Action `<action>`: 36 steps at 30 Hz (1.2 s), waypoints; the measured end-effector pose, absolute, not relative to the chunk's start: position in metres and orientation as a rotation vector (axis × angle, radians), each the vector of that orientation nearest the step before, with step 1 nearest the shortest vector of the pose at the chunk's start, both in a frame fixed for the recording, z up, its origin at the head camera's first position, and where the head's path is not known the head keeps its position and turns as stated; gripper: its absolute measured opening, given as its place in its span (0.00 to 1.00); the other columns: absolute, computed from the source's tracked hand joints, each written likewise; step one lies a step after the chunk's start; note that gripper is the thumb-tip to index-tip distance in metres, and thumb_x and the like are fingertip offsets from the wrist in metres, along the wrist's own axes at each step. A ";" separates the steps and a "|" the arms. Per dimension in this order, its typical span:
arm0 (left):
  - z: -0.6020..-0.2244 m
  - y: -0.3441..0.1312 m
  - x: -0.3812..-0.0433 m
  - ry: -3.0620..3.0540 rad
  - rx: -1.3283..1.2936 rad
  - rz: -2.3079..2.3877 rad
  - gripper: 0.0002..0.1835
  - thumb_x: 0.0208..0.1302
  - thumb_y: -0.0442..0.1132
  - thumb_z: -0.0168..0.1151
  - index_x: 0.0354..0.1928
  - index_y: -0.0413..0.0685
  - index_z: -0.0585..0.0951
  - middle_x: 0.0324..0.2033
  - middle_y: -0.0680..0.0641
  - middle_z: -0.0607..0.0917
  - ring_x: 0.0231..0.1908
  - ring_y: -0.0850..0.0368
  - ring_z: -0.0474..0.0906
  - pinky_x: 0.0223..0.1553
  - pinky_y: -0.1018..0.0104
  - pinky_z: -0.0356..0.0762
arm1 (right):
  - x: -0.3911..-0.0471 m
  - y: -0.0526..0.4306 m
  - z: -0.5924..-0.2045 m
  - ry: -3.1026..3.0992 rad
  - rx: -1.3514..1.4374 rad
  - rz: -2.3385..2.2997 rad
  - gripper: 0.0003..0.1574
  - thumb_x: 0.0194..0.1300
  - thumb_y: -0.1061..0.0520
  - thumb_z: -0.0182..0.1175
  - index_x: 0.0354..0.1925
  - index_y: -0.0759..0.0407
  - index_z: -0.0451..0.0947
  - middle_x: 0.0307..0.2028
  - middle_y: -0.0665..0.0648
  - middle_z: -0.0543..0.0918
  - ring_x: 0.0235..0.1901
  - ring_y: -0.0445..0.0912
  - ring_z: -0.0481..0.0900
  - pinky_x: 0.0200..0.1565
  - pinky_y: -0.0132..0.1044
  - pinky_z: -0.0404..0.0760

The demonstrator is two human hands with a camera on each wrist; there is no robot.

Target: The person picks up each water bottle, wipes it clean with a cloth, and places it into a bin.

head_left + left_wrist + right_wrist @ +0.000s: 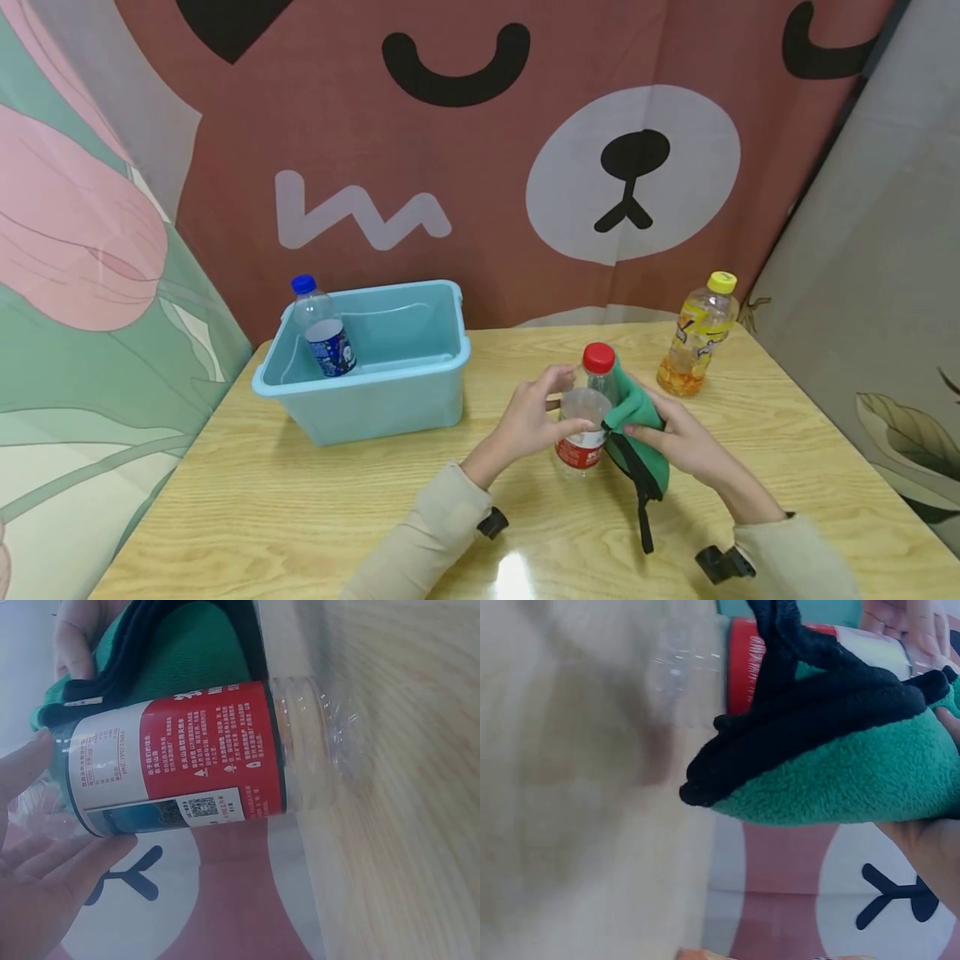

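Observation:
A clear plastic bottle (581, 448) with a red cap and a red-and-white label stands upright on the table. My left hand (536, 417) holds it around its upper part, thumb across the front; the left wrist view shows fingertips at the label's top edge (112, 761). In my right hand (682, 442) is a folded green cloth (651, 454) with black edging and a dangling black strap. Thumb in front, that hand grips the cloth against the bottle's right side. The right wrist view shows the plush green cloth (832, 776) overlapping the bottle.
A light blue plastic bin (367, 408) stands at the back left of the wooden table (300, 517). Inside leans a blue-capped bottle (322, 329). Toward the back right is a yellow-capped bottle (697, 342) with orange at its base. A printed curtain (465, 167) hangs behind.

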State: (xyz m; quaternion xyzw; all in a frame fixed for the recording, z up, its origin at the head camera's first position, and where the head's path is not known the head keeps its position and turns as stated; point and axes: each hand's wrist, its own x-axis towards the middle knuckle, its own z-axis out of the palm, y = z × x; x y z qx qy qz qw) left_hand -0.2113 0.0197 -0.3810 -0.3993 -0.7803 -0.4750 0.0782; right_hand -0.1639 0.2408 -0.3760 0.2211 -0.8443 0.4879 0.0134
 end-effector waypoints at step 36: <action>-0.382 0.027 -0.204 -2.352 -0.963 -1.466 0.33 0.52 0.47 0.68 0.59 0.44 0.69 0.45 0.46 0.71 0.46 0.55 0.70 0.37 0.71 0.77 | -0.154 0.253 -0.380 -2.562 0.582 1.483 0.42 0.64 0.62 0.54 0.70 0.48 0.47 0.66 0.68 0.54 0.59 0.35 0.58 0.48 0.20 0.66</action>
